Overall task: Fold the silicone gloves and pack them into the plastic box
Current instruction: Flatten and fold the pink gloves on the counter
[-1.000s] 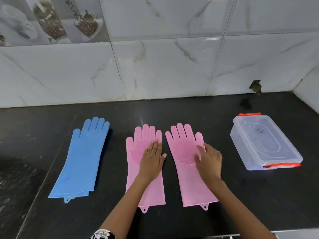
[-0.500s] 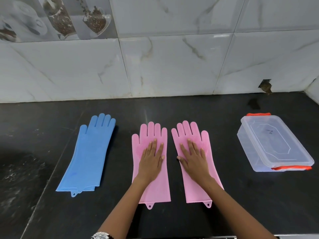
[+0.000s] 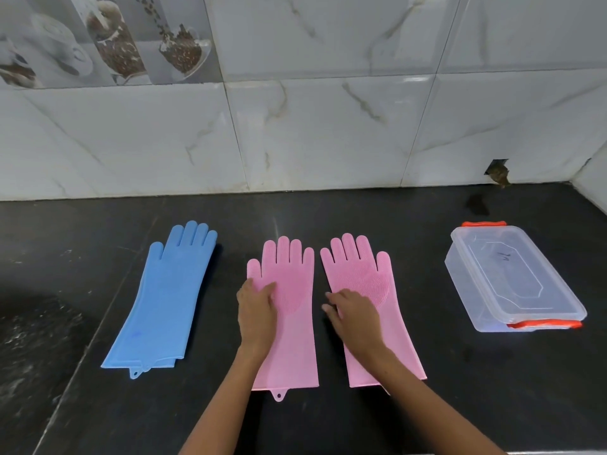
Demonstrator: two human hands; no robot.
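Note:
Two pink silicone gloves lie flat, side by side, fingers toward the wall: the left pink glove (image 3: pixel 292 323) and the right pink glove (image 3: pixel 371 277). My left hand (image 3: pixel 256 310) sits on the left edge of the left pink glove, fingers curled at that edge and thumb on top. My right hand (image 3: pixel 353 313) sits on the left edge of the right pink glove, fingers curled there too. A blue glove (image 3: pixel 164 300) lies flat further left, with a second layer showing at its cuff. The clear plastic box (image 3: pixel 460 267), lid on and with orange clips, stands at the right.
Everything rests on a black stone counter (image 3: pixel 328 211) backed by a marble-tiled wall (image 3: pixel 328 126). A side wall closes the far right corner. A chipped hole (image 3: pixel 497 170) marks the wall behind the box. The counter's front edge runs just below my forearms.
Both hands slid from flat on the pink gloves' palms down and left to the gloves' left edges, and their fingers curled. The gloves and box stayed put.

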